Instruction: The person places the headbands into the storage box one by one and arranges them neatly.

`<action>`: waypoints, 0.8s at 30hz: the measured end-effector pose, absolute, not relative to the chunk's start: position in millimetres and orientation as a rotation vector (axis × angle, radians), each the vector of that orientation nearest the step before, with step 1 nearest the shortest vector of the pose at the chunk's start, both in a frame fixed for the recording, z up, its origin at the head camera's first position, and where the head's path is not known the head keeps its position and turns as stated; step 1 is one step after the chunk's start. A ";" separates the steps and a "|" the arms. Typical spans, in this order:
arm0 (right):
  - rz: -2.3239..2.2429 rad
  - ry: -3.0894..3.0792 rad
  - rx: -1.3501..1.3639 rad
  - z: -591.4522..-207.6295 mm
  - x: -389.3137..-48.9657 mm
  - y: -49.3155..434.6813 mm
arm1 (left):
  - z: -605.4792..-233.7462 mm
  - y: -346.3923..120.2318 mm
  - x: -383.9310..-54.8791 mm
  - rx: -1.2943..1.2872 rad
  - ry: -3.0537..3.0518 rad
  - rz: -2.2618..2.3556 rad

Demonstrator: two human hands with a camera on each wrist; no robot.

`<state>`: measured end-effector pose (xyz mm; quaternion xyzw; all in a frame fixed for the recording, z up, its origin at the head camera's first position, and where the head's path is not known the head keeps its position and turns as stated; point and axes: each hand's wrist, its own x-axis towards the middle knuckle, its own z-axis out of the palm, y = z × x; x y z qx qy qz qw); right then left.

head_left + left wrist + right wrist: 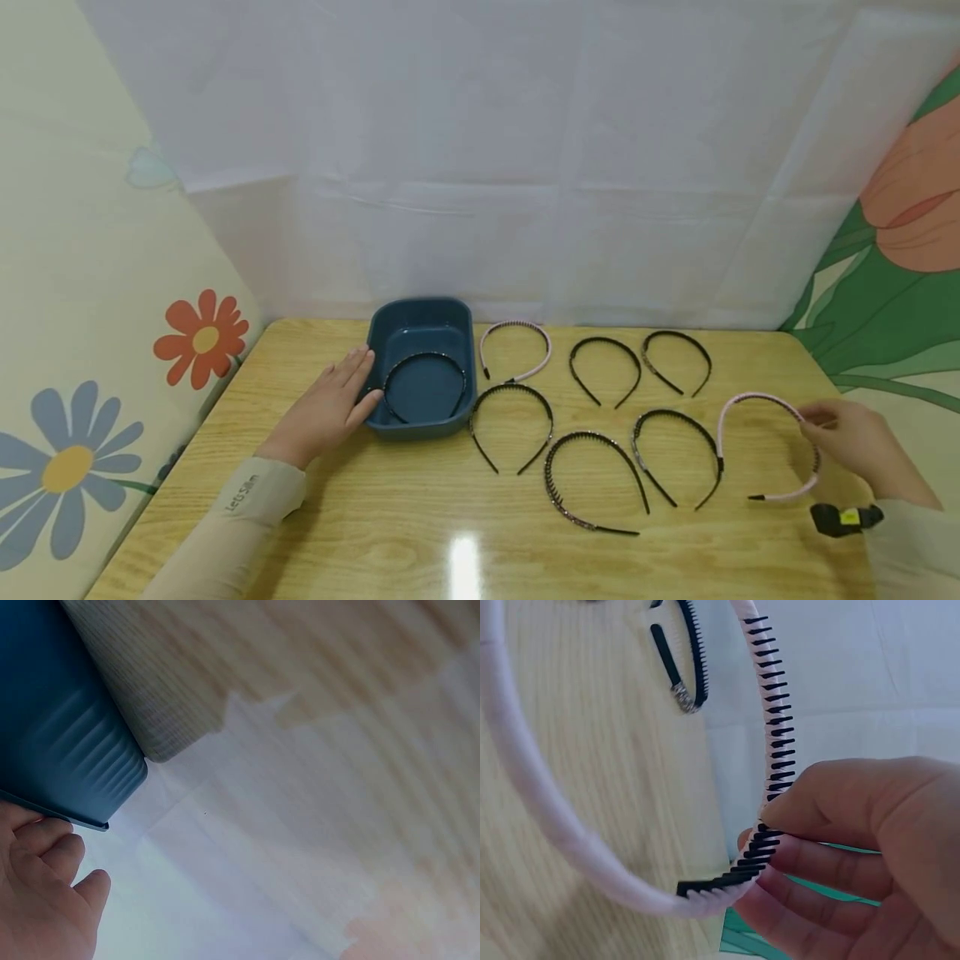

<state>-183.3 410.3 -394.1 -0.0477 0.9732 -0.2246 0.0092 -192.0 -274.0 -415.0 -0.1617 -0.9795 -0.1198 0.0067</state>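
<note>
Across the wooden bench (375,500), our right grip (855,437) pinches a pink headband (532,772), well right of the blue tray (423,431) our straight-fingered left grip (322,408) touches.

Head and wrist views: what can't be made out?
Right wrist: pink headband cut off by top edge; pinched part covered by the right hand.
Left wrist: blue bin cut off by left edge, inside hidden by its wall; left hand cut off there, thumb unseen.
Head: any marking on yellow label, too small.

Beige sleeves (213,546), dark cuff lettering (242,492), black wrist device (828,520)
</note>
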 end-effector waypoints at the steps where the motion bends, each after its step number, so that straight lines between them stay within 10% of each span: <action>1: -0.713 3.044 -0.140 -393.0 -183.3 408.8 | -415.1 -274.1 -191.9 -0.505 -3.063 -0.375; 24: -0.942 3.101 -0.105 -385.5 -201.2 353.8 | -419.1 -276.0 -194.2 -0.504 -3.053 -0.352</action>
